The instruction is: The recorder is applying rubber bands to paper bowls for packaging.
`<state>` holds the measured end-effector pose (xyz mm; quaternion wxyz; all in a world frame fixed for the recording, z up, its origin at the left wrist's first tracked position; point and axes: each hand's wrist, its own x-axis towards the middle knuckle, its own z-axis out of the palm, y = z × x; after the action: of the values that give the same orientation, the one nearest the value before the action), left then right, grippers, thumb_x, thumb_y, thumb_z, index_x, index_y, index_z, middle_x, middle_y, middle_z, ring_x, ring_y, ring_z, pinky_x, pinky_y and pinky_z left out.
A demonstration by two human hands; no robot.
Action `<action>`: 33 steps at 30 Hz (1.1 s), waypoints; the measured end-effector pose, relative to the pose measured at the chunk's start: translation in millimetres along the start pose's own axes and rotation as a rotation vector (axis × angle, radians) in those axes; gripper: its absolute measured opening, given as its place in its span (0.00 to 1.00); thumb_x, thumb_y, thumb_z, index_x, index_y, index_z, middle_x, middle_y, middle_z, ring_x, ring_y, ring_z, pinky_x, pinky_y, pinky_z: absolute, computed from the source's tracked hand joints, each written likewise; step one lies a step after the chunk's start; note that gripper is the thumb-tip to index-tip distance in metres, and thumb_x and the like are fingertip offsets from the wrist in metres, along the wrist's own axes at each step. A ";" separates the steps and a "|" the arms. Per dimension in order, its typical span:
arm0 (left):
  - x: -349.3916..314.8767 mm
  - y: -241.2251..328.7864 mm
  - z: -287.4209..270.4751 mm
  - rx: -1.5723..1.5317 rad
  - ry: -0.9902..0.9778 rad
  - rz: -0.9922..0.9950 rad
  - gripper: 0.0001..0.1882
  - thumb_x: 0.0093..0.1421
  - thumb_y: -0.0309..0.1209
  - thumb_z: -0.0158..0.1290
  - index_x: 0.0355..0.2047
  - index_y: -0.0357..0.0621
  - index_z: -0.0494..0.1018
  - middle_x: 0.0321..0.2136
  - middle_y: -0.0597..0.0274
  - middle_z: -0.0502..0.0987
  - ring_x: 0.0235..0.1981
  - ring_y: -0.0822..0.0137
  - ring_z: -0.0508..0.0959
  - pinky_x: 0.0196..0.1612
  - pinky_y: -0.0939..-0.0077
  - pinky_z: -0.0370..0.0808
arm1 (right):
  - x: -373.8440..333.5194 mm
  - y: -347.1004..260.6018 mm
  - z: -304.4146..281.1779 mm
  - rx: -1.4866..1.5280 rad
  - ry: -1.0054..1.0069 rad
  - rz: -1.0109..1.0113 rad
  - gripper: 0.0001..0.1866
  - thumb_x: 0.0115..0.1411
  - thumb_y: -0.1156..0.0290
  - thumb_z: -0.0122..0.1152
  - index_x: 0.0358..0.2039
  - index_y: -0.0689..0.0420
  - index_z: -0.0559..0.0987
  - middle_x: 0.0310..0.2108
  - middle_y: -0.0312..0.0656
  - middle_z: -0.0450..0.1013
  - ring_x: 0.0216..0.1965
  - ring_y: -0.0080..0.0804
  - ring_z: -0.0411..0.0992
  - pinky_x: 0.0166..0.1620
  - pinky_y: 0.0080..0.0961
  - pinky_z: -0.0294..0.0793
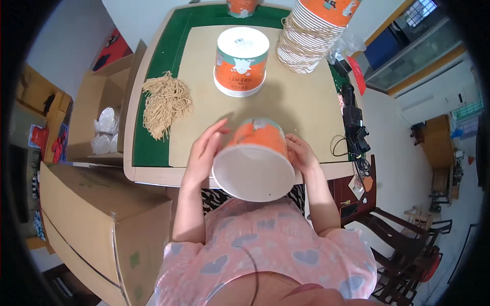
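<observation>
Between my hands is an orange paper bucket (pixel 255 171), held tilted at the table's front edge with its wide white mouth facing me. My left hand (pixel 204 152) grips its left side, index finger raised along the wall. My right hand (pixel 302 153) has its fingers on the right side. Beyond it, another orange and green paper bucket (pixel 241 61) stands upside down, white base up, with rims stacked under it. A loose bundle of tan cords (pixel 166 104) lies left of my left hand.
A tall leaning stack of nested buckets with cord handles (pixel 311 38) stands at the back right; another bucket (pixel 241 7) is at the far edge. Black adapters and cables (pixel 352 115) line the right edge. Cardboard boxes (pixel 102 204) stand left, a dark wooden chair (pixel 398 229) right.
</observation>
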<state>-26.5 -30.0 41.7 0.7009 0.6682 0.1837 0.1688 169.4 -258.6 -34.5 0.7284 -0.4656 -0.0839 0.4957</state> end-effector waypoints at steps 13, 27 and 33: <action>10.8 -3.1 -3.6 0.187 0.254 -0.063 0.19 0.57 0.19 0.43 0.50 0.33 0.70 0.36 0.58 0.78 0.33 0.74 0.76 0.36 0.80 0.73 | 6.4 5.5 -12.5 -1.901 0.334 -0.293 0.31 0.65 0.58 0.43 0.62 0.64 0.55 0.65 0.51 0.50 0.67 0.44 0.46 0.65 0.47 0.45; 24.9 16.8 29.1 0.077 0.122 -0.114 0.24 0.62 0.24 0.46 0.59 0.40 0.62 0.45 0.55 0.74 0.19 0.77 0.75 0.15 0.86 0.66 | 92.2 -70.3 -111.1 -1.842 1.067 -0.256 0.33 0.61 0.49 0.46 0.59 0.58 0.59 0.56 0.64 0.58 0.59 0.59 0.56 0.60 0.48 0.56; 18.5 -1.7 20.4 0.011 0.174 -0.119 0.24 0.64 0.33 0.49 0.60 0.43 0.61 0.46 0.55 0.73 0.18 0.79 0.71 0.17 0.87 0.65 | 87.7 -83.3 -106.4 -1.774 0.860 -0.573 0.26 0.60 0.61 0.51 0.55 0.60 0.63 0.56 0.51 0.61 0.59 0.48 0.58 0.57 0.45 0.59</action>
<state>-0.5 -39.1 40.3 0.6874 0.6429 0.2840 0.1831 328.5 -257.9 -59.6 0.1814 -0.9371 -0.2601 -0.1459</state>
